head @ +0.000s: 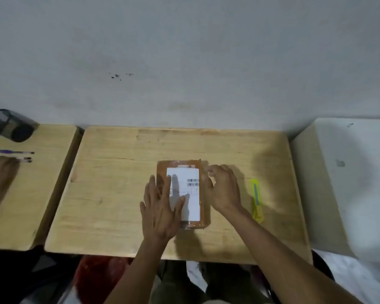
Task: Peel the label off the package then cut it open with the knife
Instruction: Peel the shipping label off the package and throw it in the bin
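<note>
The left hand [160, 207] lies spread and flat, fingers straight, pressing on the near-left part of the package [182, 194], with its fingertips over the left edge of the white label [188, 194]. The package lies flat on the wooden surface [119, 194], directly under and between both hands. The label appears fully adhered; no lifted corner is visible. The right hand [223, 187] sits at the right edge of the package with fingers curled toward the label's far-right corner; whether it pinches anything cannot be determined. The yellow knife [256, 199] lies on the surface just right of the right hand, untouched. Likely faults from this state: the label tears if peeled too steeply or too fast; the package slides if left-hand pressure drops during the pull; the left fingertips resting on the label obstruct the peel; the right forearm may knock the knife off position
</note>
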### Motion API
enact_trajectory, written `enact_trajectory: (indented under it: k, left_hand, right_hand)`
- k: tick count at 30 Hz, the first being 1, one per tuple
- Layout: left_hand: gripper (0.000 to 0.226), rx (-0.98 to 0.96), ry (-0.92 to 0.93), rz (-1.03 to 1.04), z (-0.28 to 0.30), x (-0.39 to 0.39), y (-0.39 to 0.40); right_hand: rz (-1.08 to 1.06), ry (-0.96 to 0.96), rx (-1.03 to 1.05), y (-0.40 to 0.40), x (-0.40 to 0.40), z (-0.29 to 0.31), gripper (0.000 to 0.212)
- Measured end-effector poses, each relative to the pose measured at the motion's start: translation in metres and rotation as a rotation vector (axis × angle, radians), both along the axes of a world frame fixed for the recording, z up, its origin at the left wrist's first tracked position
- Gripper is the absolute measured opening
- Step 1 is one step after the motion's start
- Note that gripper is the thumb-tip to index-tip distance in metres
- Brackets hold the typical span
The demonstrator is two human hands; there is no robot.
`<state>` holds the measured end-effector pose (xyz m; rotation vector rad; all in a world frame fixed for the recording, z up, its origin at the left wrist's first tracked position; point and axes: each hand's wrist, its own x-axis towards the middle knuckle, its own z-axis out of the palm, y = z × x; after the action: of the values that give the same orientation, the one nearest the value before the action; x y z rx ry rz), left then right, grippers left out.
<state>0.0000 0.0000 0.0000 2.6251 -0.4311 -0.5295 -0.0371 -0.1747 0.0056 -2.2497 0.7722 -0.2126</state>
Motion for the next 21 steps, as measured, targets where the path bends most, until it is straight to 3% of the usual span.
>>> enact_trajectory:
  k: [12,21]
  left_hand:
    - [0.073,0.091,-0.121,0.046,-0.039,-0.017,-0.003]
    - [0.071,0.133,-0.131,0.047,-0.041,-0.018,-0.005]
  right_hand:
    - [-0.03,0.106,0.049,0.004,0.03,-0.036,0.027]
    - [-0.071,0.112,-0.012,0.01,0.034,-0.037,0.013]
